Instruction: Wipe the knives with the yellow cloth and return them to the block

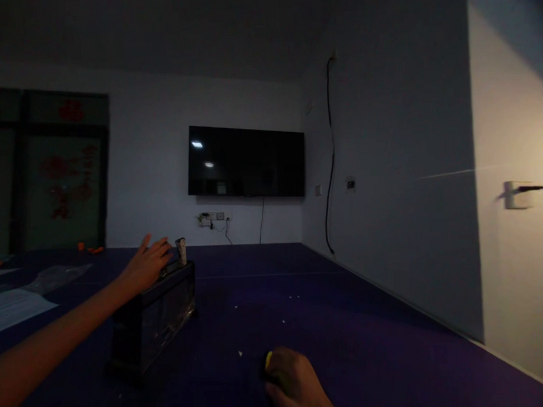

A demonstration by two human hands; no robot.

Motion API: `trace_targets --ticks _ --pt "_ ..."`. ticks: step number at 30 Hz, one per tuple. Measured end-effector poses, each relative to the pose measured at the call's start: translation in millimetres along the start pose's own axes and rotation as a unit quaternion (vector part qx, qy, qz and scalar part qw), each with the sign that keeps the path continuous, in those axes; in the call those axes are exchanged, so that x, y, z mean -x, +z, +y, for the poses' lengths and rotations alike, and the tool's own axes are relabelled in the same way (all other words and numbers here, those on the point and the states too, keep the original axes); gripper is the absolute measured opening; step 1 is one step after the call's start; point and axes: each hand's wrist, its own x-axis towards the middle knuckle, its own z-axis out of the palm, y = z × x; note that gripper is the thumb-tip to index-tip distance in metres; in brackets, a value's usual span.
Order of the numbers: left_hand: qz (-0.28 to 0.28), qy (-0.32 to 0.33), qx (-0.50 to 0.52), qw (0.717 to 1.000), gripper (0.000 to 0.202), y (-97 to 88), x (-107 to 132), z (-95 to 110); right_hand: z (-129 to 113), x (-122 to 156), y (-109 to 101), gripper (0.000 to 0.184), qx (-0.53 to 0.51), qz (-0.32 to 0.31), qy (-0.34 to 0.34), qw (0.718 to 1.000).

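My left hand (pixel 149 264) is at the top of a dark box with a black frame and glossy, see-through-looking sides (pixel 168 308). Its fingers are stretched out and slightly spread; whether the palm touches the rim cannot be made out. Beside the fingertips, a pale speckled upright piece (pixel 181 252) sticks up from the box's far end. Low in the view, my right hand (pixel 295 378) is closed around a small dark object with a yellow part (pixel 268 360). Most of that object is hidden by the fingers, and its kind does not show.
The box stands on a purple-blue tabletop (pixel 347 337) with small white scraps. Printed paper (pixel 17 308) and crumpled clear plastic (pixel 55 277) lie at left, orange pieces (pixel 95 250) farther back. A wall runs along the right; a television (pixel 245 161) hangs behind.
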Motion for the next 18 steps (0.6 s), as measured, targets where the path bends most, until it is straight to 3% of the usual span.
trace_targets --ticks 2,3,6,11,15,18 --pt "0.074 -0.128 0.018 0.989 0.031 -5.0 16.1 9.1 -1.0 0.2 3.1 0.024 -0.013 -0.014 -0.017 1.0" --pt "0.101 -0.188 0.034 0.976 0.04 -5.2 24.3 13.4 -0.9 -0.4 5.4 0.031 -0.007 -0.024 -0.015 1.0" --pt "0.121 -0.343 0.128 0.923 0.071 2.0 45.4 23.1 0.5 -3.3 12.0 0.041 0.022 -0.059 0.012 0.998" --pt "0.14 -0.556 0.253 0.779 0.093 13.3 59.2 41.5 -0.5 -4.5 11.1 0.041 0.007 -0.066 0.036 0.997" --pt "0.156 -0.662 0.288 0.674 0.098 12.6 56.1 65.6 -2.2 -2.2 6.7 0.05 -0.022 -0.071 0.009 0.997" --pt "0.169 -0.668 0.311 0.655 0.096 14.4 51.9 78.4 1.0 -1.1 9.8 0.054 -0.042 -0.074 0.001 0.996"
